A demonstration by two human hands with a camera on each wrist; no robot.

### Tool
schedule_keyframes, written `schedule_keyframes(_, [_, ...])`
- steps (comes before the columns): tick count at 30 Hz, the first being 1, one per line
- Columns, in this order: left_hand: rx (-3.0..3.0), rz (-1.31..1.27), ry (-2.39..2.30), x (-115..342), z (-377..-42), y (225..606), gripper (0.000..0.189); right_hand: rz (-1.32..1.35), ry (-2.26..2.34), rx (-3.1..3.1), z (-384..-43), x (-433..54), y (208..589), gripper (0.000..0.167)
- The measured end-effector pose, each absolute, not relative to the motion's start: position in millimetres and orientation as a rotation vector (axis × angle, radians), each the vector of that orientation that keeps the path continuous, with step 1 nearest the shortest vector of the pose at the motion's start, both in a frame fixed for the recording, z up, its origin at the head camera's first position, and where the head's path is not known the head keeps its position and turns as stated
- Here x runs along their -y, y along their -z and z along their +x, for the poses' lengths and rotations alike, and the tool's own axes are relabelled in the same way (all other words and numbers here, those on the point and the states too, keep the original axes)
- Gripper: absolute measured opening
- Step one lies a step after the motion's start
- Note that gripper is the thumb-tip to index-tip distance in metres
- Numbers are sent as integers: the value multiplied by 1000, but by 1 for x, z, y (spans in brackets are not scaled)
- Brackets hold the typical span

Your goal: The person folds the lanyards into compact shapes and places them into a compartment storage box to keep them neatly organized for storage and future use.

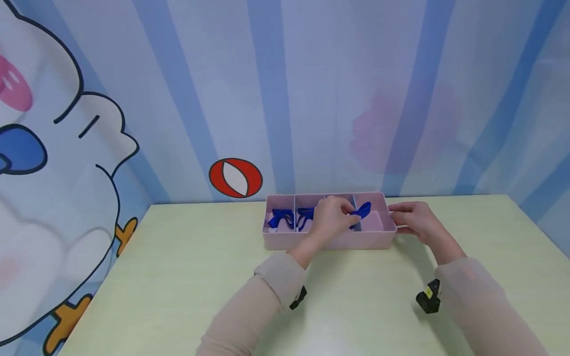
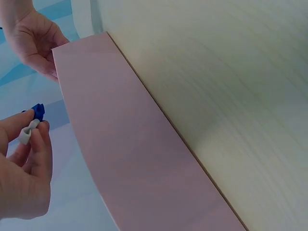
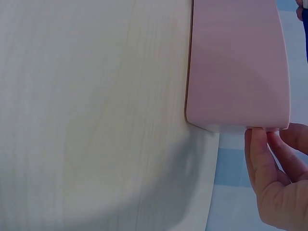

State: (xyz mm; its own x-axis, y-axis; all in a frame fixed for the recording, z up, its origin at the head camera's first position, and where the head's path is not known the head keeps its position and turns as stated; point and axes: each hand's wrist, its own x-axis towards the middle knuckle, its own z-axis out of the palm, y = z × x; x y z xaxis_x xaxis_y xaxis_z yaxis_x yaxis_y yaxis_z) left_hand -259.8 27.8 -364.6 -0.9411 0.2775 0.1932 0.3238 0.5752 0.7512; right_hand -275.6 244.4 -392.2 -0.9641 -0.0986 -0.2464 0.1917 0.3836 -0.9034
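Observation:
A long pink divided box stands near the table's back edge. Over its right part, my left hand pinches a small dark blue item with a rounded end. The left wrist view shows a pale whitish part between the same fingers; the item's exact kind is unclear. My right hand touches the box's right end with its fingers extended. Blue curved pieces lie in the far-left compartment, and more blue pieces lie in the one beside it. My left hand partly covers the middle compartments.
The pale wooden table extends in front of the box. A striped blue backdrop with a cartoon figure rises behind and to the left. Dark wrist devices stick out below both sleeves.

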Motion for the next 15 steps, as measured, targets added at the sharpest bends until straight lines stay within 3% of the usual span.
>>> schedule_keyframes(9, [2681,-538,1225,-60,-276,371,6,114,1665,-2314,-279,-253,388,47])
schedule_keyframes(15, [2724,-397,1005,-81,-280,379,35,132,1695,-2246,-281,-249,391,48])
